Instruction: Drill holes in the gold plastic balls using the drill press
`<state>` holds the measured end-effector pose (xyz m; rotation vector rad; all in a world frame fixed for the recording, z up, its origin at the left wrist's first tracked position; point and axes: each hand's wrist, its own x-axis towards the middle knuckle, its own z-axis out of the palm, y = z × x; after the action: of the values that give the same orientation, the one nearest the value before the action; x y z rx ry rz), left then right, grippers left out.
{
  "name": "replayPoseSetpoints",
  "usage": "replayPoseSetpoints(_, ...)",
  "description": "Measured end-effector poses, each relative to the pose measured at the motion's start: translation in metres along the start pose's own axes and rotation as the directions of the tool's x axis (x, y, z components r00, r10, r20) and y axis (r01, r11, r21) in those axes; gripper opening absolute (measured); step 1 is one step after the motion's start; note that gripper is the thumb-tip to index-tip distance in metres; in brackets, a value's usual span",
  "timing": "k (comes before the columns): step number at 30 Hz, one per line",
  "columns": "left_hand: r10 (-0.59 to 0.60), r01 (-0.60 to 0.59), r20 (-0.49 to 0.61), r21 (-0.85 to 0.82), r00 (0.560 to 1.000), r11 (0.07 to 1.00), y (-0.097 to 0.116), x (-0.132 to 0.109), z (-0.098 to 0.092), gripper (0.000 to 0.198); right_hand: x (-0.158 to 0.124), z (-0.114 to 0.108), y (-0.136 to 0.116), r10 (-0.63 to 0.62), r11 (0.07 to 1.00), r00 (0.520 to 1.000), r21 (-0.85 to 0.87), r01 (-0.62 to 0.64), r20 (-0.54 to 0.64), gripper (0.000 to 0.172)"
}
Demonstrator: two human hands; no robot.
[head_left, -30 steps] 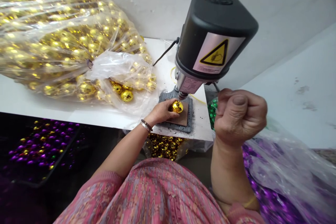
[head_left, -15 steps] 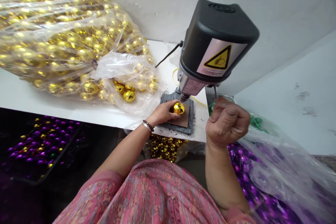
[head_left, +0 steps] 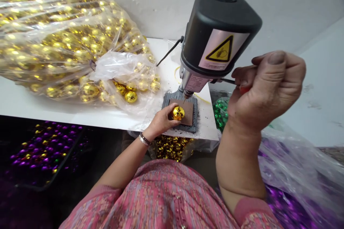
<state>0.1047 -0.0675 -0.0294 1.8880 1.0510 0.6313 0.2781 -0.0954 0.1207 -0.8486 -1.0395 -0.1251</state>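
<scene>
Head view: a large clear plastic bag [head_left: 53,35] packed with gold baubles was seen lying on the white table [head_left: 27,103], its mouth open toward the bench drill [head_left: 217,32], with one loose gold ball [head_left: 130,96] at the opening. Under the table edge, a second bag [head_left: 172,148] of gold baubles was seen. A dark crate [head_left: 40,146] of purple baubles lay low on the left, and green baubles [head_left: 220,112] and purple ones [head_left: 282,204] were wrapped in clear plastic on the right.

The left hand [head_left: 161,123] was curled about a gold bauble [head_left: 178,113], which was held down on the brown board [head_left: 189,114] of the drill's base. The drill bit [head_left: 185,97] was placed just above the bauble and slightly to its right. The right hand [head_left: 266,89] was closed in a fist around the thin feed lever [head_left: 228,81] beside the drill's head.

A black cable [head_left: 169,52] was run behind the drill, and dark dust was scattered around the base. Part of the green baubles was hidden by the right forearm.
</scene>
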Motion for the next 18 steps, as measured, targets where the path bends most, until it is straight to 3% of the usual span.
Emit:
replayPoseSetpoints(8, 0.053, -0.053, 0.069, -0.013, 0.996, 0.999, 0.01, -0.045, -0.009, 0.064, -0.001, -0.004, 0.005, 0.017, 1.0, 1.0, 0.002, -0.017, -0.008, 0.024)
replayPoseSetpoints(14, 0.039, -0.046, 0.17, 0.036, 0.985, 0.998, 0.013, -0.06, -0.007, 0.062, -0.003, -0.005, 0.002, -0.01, 1.0, 1.0, 0.005, 0.01, 0.022, 0.026)
replayPoseSetpoints(18, 0.075, -0.099, 0.264, 0.079, 0.962, 0.992, 0.006, -0.066, -0.004, 0.076, -0.004, -0.005, 0.002, 0.016, 0.999, 1.0, 0.048, -0.016, -0.002, 0.025)
